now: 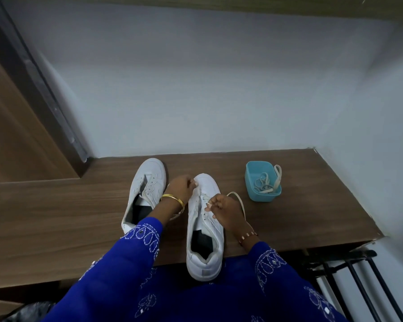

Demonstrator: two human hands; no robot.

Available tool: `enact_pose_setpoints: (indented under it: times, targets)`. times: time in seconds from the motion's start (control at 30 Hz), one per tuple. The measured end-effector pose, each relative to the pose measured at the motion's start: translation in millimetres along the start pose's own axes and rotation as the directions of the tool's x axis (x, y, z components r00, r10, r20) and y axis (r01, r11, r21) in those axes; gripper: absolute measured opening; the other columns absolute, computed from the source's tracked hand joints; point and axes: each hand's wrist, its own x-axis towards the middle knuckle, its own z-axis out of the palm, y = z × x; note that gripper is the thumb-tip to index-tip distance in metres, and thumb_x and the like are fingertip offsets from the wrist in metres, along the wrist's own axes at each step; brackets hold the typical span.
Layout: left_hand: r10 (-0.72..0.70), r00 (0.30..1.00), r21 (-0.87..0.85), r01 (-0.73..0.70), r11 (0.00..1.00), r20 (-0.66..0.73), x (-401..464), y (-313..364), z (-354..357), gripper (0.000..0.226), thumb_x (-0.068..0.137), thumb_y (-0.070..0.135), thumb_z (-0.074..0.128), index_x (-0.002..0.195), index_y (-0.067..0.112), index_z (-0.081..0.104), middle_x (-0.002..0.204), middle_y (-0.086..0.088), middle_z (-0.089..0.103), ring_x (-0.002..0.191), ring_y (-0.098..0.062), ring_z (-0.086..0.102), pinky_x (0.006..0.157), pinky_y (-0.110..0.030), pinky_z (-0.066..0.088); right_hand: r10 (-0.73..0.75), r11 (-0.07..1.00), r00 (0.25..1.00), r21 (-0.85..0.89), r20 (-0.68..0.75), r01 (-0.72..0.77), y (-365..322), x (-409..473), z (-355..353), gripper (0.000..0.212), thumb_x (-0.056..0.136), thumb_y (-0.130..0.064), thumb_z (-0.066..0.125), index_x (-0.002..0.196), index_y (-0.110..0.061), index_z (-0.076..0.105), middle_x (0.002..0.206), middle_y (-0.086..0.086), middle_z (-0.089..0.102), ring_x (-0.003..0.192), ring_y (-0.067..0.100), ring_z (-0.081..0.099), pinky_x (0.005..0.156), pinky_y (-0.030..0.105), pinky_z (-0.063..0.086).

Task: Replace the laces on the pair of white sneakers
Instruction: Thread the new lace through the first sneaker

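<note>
The near white sneaker (204, 231) lies in front of me on the wooden shelf top (300, 205), its long axis running almost straight away from me: toe toward the pale wall (207, 89), heel toward my body and hanging a little past the shelf's front edge over my lap. A small grey tab sits on the heel; I can read no writing or brand on it or anywhere on either shoe. My left hand (180, 188) is at the toe end of the eyelet rows, fingers curled and pinching the lace (239, 203) there. My right hand (223, 211) is beside the middle eyelets on the shoe's right side, thumb and fingertips pinching the same lace; a loop of it arcs out behind that hand onto the shelf. The second white sneaker (144, 191) lies just to the left of the first, apart from it, toe also toward the wall but tilted slightly rightward, its tongue area open and its eyelets mostly bare. To the right, well apart from the shoes, stands a small teal plastic box (262, 182) with pale spare laces (265, 182) coiled inside, one end draped over its far right rim. A gold bangle (173, 198) circles my left wrist and a beaded bracelet (248, 235) my right, both below blue embroidered sleeves (140, 247).
</note>
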Motion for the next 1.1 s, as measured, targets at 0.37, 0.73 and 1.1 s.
enact_pose_setpoints:
  times: [0.37,0.73,1.1]
  targets:
    - [0.038,0.986,0.119,-0.018,0.993,-0.161,-14,-18,8,0.008,0.085,0.016,0.057,0.081,0.009,0.059,0.091,-0.014,0.060,0.082,-0.031,0.058,0.066,-0.031,0.043,0.046,0.999,0.998,-0.014,-0.040,-0.047,-5,5,-4,0.026,0.083,0.005,0.046,0.072,-0.019,0.049,0.062,-0.006,0.065,0.057,0.015,0.061,0.054,0.029,0.045]
    - [-0.081,0.987,-0.128,0.064,0.990,-0.137,-37,-18,21,0.018,0.087,0.019,0.058,0.081,0.004,0.066,0.082,-0.017,0.068,0.082,-0.030,0.061,0.066,-0.025,0.038,-0.038,0.942,0.982,-0.335,-0.187,-0.028,-12,16,14,0.020,0.081,-0.002,0.052,0.062,-0.001,0.055,0.074,0.020,0.064,0.073,0.031,0.061,0.064,0.035,0.044]
    - [-0.074,0.983,-0.230,0.034,0.973,-0.167,-51,-16,24,0.019,0.085,0.005,0.058,0.099,0.004,0.071,0.104,-0.010,0.070,0.095,-0.023,0.064,0.067,-0.008,0.034,-0.040,0.935,0.993,-0.353,-0.107,0.000,-12,17,18,0.021,0.085,-0.004,0.052,0.066,0.004,0.059,0.079,0.024,0.064,0.067,0.018,0.046,0.059,0.022,0.025]
